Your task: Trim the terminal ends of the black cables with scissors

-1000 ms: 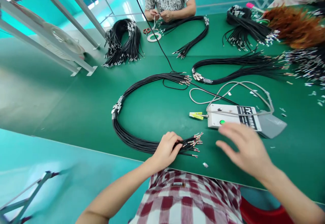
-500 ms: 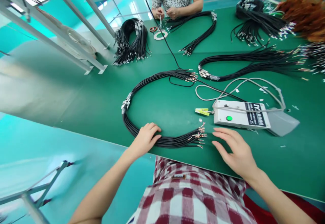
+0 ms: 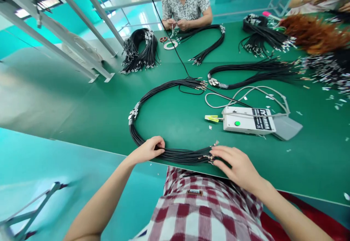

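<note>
A bundle of black cables [image 3: 180, 156] lies in a wide U on the green table, its near leg along the table's front edge. My left hand [image 3: 149, 149] is closed on that near leg, thumb and fingers curled together at its upper side. My right hand [image 3: 237, 164] is at the stripped wire ends [image 3: 209, 158], fingers apart and fingertips at the ends; they partly hide them. White labels [image 3: 133, 113] are gathered at the bend. The bundle's far ends [image 3: 201, 84] show bare copper-coloured tips.
A white box with a green button [image 3: 237, 123] and a yellow clip [image 3: 212, 118] sits right of the bundle, with a grey cord [image 3: 262, 88]. More cable bundles [image 3: 140, 49] lie farther back. Across the table, a person [image 3: 186, 4] handles something thin; another sits far right.
My right hand has moved left to the stripped wire ends. My left hand's fingers have curled in on the bundle. The camera view has shifted slightly.
</note>
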Motion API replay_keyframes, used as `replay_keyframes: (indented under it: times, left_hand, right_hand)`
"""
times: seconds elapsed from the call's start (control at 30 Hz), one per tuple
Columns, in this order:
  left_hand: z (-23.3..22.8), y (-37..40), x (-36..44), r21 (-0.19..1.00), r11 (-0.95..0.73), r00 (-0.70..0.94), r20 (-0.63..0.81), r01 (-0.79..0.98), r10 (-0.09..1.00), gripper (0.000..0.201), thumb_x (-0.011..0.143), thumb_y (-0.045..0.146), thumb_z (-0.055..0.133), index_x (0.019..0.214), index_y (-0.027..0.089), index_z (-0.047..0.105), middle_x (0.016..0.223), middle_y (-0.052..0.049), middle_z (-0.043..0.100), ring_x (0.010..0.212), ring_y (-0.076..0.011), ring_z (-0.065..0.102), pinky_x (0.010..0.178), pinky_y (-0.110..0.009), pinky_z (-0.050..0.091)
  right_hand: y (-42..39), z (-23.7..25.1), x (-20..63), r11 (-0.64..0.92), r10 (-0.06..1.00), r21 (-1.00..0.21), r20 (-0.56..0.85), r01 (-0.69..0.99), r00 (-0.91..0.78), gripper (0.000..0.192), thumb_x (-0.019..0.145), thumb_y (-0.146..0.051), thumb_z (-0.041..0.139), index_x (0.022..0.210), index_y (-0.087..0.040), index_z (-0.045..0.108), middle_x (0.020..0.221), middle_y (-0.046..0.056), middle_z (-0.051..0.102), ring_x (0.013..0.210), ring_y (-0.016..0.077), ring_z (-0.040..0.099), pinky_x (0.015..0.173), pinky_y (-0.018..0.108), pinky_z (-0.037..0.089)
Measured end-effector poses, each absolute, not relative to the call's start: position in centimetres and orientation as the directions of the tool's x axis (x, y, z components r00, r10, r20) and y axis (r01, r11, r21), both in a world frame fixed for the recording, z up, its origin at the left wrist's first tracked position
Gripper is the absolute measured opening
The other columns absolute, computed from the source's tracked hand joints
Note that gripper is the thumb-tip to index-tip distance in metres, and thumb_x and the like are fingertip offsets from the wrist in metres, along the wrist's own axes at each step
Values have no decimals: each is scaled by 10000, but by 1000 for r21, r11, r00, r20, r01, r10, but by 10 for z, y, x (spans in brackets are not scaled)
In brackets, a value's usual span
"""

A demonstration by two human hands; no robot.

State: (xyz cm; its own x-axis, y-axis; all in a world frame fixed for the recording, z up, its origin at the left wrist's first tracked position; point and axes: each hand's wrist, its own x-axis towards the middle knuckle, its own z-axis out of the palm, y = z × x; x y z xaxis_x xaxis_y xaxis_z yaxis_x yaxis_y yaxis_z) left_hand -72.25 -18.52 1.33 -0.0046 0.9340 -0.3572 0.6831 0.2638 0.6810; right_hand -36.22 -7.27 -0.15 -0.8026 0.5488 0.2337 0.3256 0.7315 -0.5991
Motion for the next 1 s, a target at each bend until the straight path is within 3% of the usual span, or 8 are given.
replay_keyframes:
  times: [0.13, 0.23, 0.33, 0.47, 0.57, 0.7, 0.9, 1.0]
  left_hand:
    - [15, -175, -721, 638, 302, -32, -399, 708, 917, 206, 809, 353, 589, 747, 199, 467, 701, 36, 485, 652, -137, 423, 615, -261, 349]
    - [16, -172, -716, 621, 292, -66, -361, 727, 930, 309, 836, 386, 568, 666, 205, 384, 625, 55, 382, 609, -121, 342, 577, -254, 285]
    - [18, -176, -713, 636, 268, -95, -293, 723, 951, 344, 885, 385, 523, 626, 198, 396, 602, 45, 384, 603, -121, 353, 578, -256, 291]
    - [21, -184, -714, 686, 215, -76, -228, 695, 971, 350, 936, 393, 493, 663, 178, 539, 670, 1, 537, 658, -148, 474, 631, -265, 371]
    - [20, -187, -716, 703, 182, -24, -229, 687, 973, 351, 964, 410, 478, 721, 178, 581, 733, -16, 583, 709, -160, 525, 686, -270, 406]
    - [18, -179, -707, 631, 174, 7, -273, 756, 962, 354, 979, 442, 465, 756, 186, 567, 746, -14, 573, 699, -162, 533, 656, -273, 393]
    - [9, -148, -652, 473, 46, 108, -294, 880, 950, 174, 975, 287, 448, 872, 195, 555, 789, -33, 627, 727, -195, 588, 685, -305, 413]
    - [2, -135, -627, 426, -43, 158, -238, 904, 958, 142, 958, 178, 413, 934, 185, 553, 883, -67, 641, 826, -218, 611, 757, -329, 441]
  right_hand:
    - [-38, -6, -382, 517, 743, -781, 205, 351, -637, 334, 1046, -293, 379, 1287, -238, 603, 1314, 68, 676, 1225, 197, 628, 1053, 395, 507]
    - [-18, -21, -399, 530, 705, -781, 190, 329, -683, 377, 1042, -265, 355, 1344, -217, 575, 1380, 83, 640, 1286, 205, 595, 1101, 430, 485]
    - [-19, -34, -397, 669, 601, -659, 210, 342, -771, 398, 1031, -214, 359, 1365, -208, 575, 1436, 91, 599, 1353, 227, 542, 1126, 479, 460]
    - [-33, -41, -351, 789, 538, -447, 173, 421, -825, 408, 1031, -203, 385, 1409, -207, 538, 1493, 82, 543, 1392, 227, 500, 1117, 477, 458]
    - [-33, -43, -296, 775, 616, -287, 148, 563, -774, 426, 1019, -305, 464, 1432, -211, 510, 1513, 89, 519, 1387, 263, 502, 1110, 507, 444]
    - [-20, -45, -233, 608, 788, -147, 230, 780, -571, 404, 1014, -354, 474, 1375, -196, 563, 1418, 101, 614, 1315, 302, 566, 1064, 510, 458]
    - [-9, -40, -213, 339, 882, -73, 372, 938, -289, 378, 994, -356, 504, 1255, -122, 646, 1341, 177, 647, 1206, 354, 623, 931, 478, 515]
    - [-10, -37, -222, 404, 853, -121, 408, 907, -325, 271, 977, -313, 536, 1117, -160, 710, 1229, 135, 711, 1103, 309, 671, 915, 442, 513]
